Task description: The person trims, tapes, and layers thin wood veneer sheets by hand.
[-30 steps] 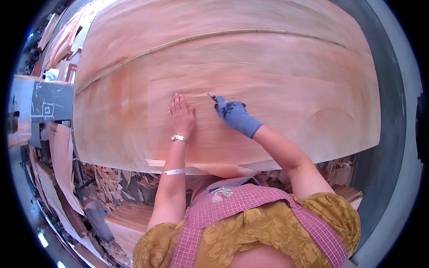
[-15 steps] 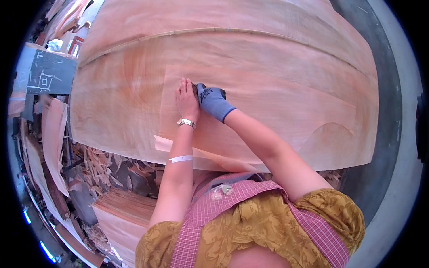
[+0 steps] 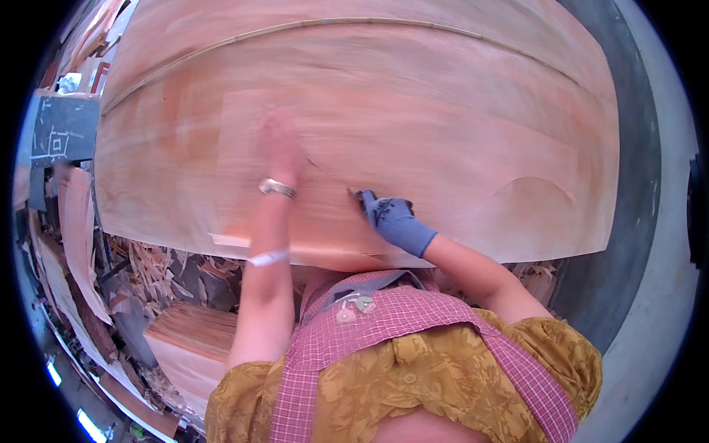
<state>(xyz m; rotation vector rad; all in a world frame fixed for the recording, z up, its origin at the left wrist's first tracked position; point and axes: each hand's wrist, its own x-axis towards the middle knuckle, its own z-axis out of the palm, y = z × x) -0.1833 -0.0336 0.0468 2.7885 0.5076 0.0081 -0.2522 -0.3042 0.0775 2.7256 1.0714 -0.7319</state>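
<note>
The left hand (image 3: 281, 144) lies flat on the veneer sheet (image 3: 413, 111); the right hand (image 3: 391, 218) rests on it nearer the person, to the right. Wood scraps (image 3: 159, 266) and a veneer stack (image 3: 192, 343) lie below-left of both.

A wide veneer sheet (image 3: 413, 111) fills the view. The bare left hand (image 3: 281, 144) lies flat on it – blurred – while the gloved right hand (image 3: 388, 214) grips a small blade (image 3: 353, 193) against the sheet. Wood scraps (image 3: 155, 266) lie lower left.
</note>
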